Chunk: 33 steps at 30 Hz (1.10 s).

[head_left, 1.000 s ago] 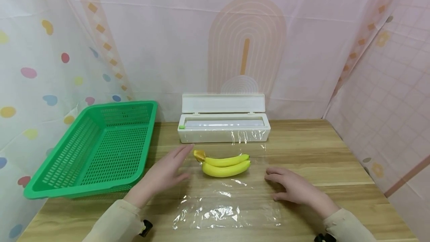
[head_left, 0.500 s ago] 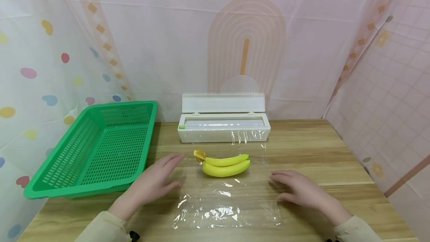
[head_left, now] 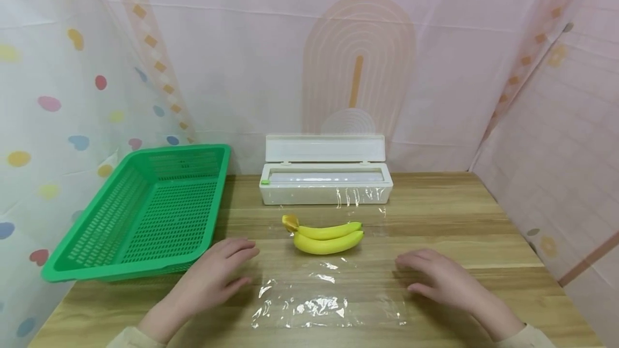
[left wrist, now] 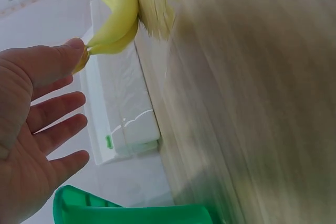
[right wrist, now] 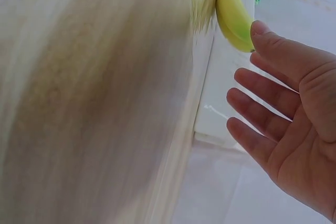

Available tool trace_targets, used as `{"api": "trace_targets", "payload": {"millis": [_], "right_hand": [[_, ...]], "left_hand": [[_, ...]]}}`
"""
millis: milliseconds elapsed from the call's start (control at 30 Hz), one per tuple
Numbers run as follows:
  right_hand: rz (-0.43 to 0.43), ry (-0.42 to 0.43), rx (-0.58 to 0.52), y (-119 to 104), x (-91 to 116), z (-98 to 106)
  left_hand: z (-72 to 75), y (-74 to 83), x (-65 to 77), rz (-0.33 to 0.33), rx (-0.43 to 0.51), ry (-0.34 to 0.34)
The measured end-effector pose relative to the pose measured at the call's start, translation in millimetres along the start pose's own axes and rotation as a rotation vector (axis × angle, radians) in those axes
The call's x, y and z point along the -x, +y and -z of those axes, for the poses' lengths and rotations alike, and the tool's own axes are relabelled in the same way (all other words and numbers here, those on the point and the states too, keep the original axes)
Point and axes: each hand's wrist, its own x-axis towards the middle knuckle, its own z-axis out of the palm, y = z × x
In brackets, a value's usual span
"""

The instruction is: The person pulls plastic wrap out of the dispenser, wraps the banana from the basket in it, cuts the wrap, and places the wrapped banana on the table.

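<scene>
The bananas (head_left: 329, 239) lie on clear film (head_left: 316, 306), long axis left to right, between and slightly beyond the left hand (head_left: 215, 275) and right hand (head_left: 442, 277), both empty, fingers loosely apart, neither clearly nearer

There are two bananas (head_left: 329, 243) on one stem (head_left: 290, 223). Basket (head_left: 222, 187): one. One box (head_left: 326, 195) has one lid (head_left: 325, 149), one green piece (head_left: 265, 182) and one roll (head_left: 326, 177). One sheet of film (head_left: 316, 306) lies on one bench (head_left: 464, 205). Hands number two, one left hand (head_left: 216, 275) and one right hand (head_left: 440, 275); each wrist view shows four fingers (left wrist: 60, 109) and one thumb (left wrist: 55, 61). Sleeves (head_left: 136, 339): two.
</scene>
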Motion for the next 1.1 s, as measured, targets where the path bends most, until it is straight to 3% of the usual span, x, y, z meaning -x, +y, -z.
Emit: {"api": "trace_targets", "payload": {"millis": [400, 833, 933, 1100], "right_hand": [[0.032, 0.044, 0.029, -7.0, 10.9, 3.6], [0.136, 0.062, 0.020, -11.9, 16.1, -1.0], [0.157, 0.042, 0.001, -12.7, 16.8, -3.7], [0.171, -0.032, -0.051, -14.7, 16.7, -7.0]], "left_hand": [[-0.5, 13.9, 13.1, -0.085, 0.060, 0.069], [-13.5, 20.0, 21.6, -0.256, 0.131, 0.097], [-14.7, 22.4, 23.5, -0.254, 0.142, 0.069], [-15.6, 30.3, 25.5, -0.192, 0.136, -0.004]]}}
